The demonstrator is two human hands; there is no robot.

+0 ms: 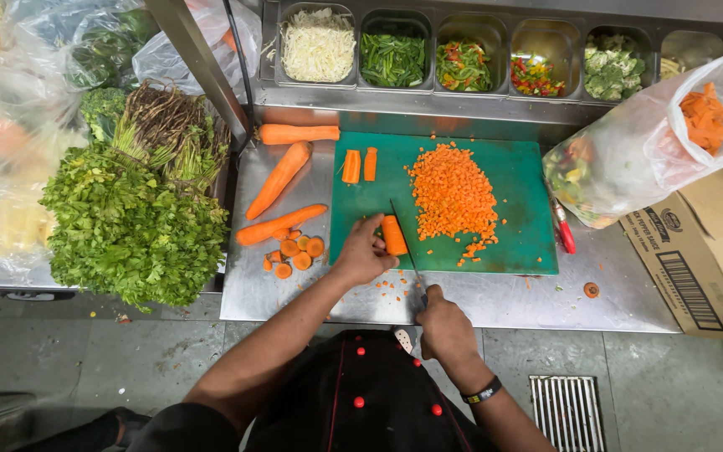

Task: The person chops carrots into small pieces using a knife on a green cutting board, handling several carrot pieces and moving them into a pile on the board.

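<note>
L hand (364, 254) pins a short carrot piece (393, 235) down on the green cutting board (522, 197), fingers curled over its near end, at the board's front-left corner. R hand (445, 328) is closed round the handle of a knife (406, 249), blade running up and away along the carrot piece's right side, tip towards the board's middle. Pile of diced carrot (453, 193) sits mid-board, w/ loose bits scattered towards the front edge and onto the steel counter (512, 303). 2 split carrot sticks (360, 165) lie at the board's back-left. Left of the board, on the counter: 3 whole carrots (279, 177) and a cluster of round carrot ends (297, 250). Further left, a big bunch of leafy herbs (131, 226) w/ roots showing, plus bagged veg behind. Along the back, a row of steel tubs (462, 59) holds shredded cabbage, green beans, mixed peppers, cauliflower. Right of the board: a red-handled peeler (564, 231), a clear bag of mixed veg (629, 159) leaning on a cardboard box (700, 251). Person wears a black jacket w/ red buttons and a dark wristband on the R wrist.
</note>
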